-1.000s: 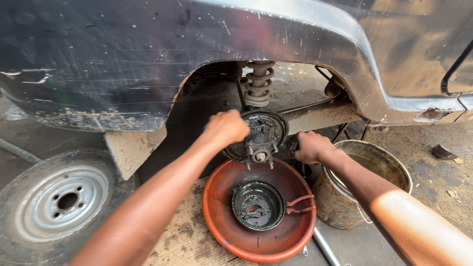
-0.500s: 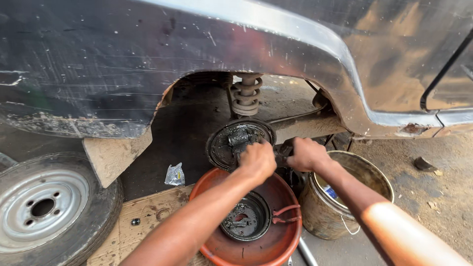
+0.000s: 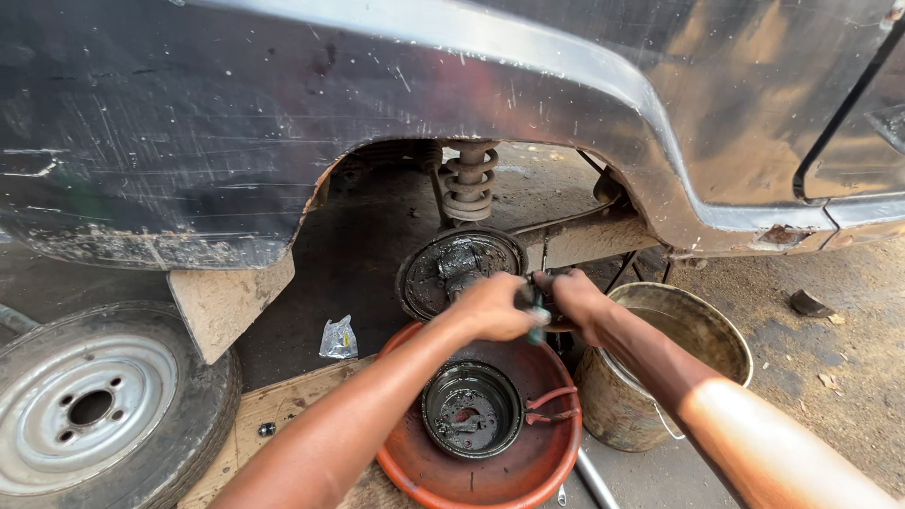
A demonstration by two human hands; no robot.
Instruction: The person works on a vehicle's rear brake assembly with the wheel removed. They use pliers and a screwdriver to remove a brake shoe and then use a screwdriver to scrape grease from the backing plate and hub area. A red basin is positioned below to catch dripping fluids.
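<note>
Left hand [image 3: 492, 306]: closed around a small greenish tool [image 3: 535, 325], just in front of the brake plate [image 3: 459, 271] on the axle.
Right hand [image 3: 575, 297]: fingers curled at the plate's right edge, touching the left hand; what it grips I cannot tell.
Risk: everything looks greasy, so I judge a slip could drop a small part into the red basin [image 3: 528, 467] or onto the ground.
Basin: directly below the hands, holding a brake drum [image 3: 471, 408] and red springs [image 3: 551, 405].
In the way: metal bucket [image 3: 702, 330] crowds the right forearm; coil spring [image 3: 468, 179] above.
Nearby: loose wheel [image 3: 94, 405] at the left, wooden board [image 3: 283, 410] beneath the basin.
</note>
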